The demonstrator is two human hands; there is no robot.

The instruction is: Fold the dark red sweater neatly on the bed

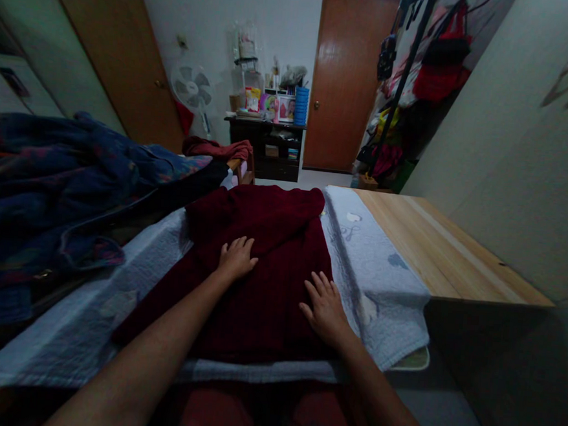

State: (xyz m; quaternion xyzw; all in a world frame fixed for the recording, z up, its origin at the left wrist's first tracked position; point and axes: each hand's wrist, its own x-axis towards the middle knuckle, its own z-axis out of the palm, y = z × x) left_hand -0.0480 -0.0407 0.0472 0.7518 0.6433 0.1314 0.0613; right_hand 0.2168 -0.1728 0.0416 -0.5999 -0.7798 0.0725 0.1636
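Observation:
A dark red knitted garment [269,290] lies spread out in front of me on a light grey-blue quilted cloth [373,258]. Its upper part looks folded over near the far edge. My left hand [238,258] rests on the garment left of its middle, fingers stretched out and apart. Near the garment's right edge, my right hand [325,307] lies flat with its fingers spread. Neither hand has anything gripped in it.
To the left is a heap of dark blue patterned clothes [71,191]. A wooden board [437,250] extends to the right beside the wall. Further back stand a white fan [191,88], a dark cabinet [264,150] and a wooden door [346,81]. Bags [443,62] hang at the right.

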